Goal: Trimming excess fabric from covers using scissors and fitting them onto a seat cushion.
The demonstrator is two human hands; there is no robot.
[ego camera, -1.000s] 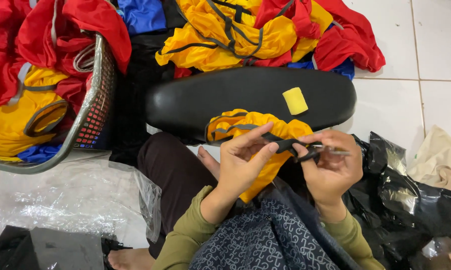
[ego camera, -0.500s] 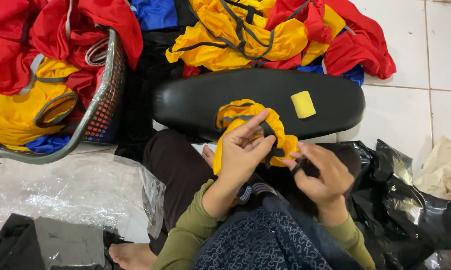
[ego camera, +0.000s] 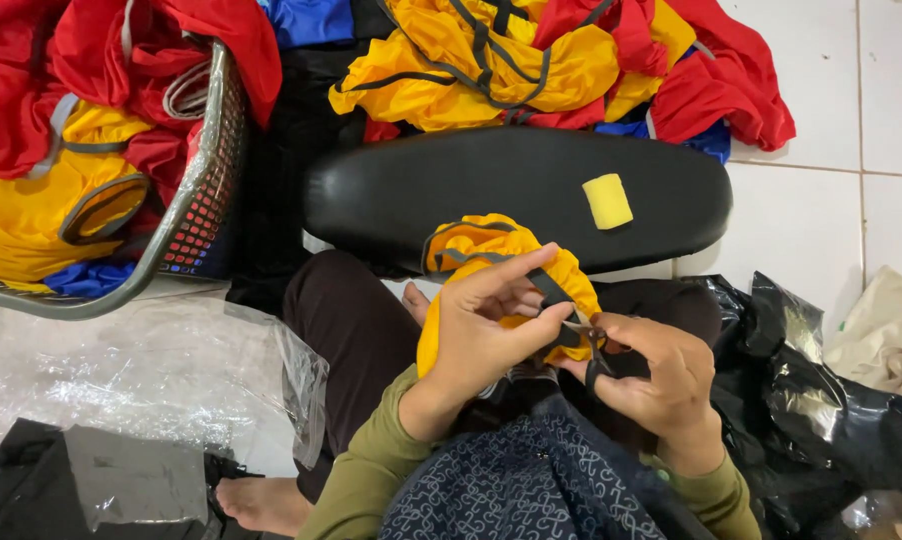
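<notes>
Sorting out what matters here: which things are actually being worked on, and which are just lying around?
In hand:
left hand
right hand
yellow garment
small scissors

Lying about:
yellow sponge
black cushion
basket
black plastic bag
clear plastic bags

bright, even light, soft shadows, glare on clear plastic sheet (ego camera: 121,370), sharp focus throughout.

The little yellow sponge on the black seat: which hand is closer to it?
Right. The right hand is just below the yellow sponge, holding small scissors. The left hand sits farther to the side, gripping the yellow cloth.
</notes>
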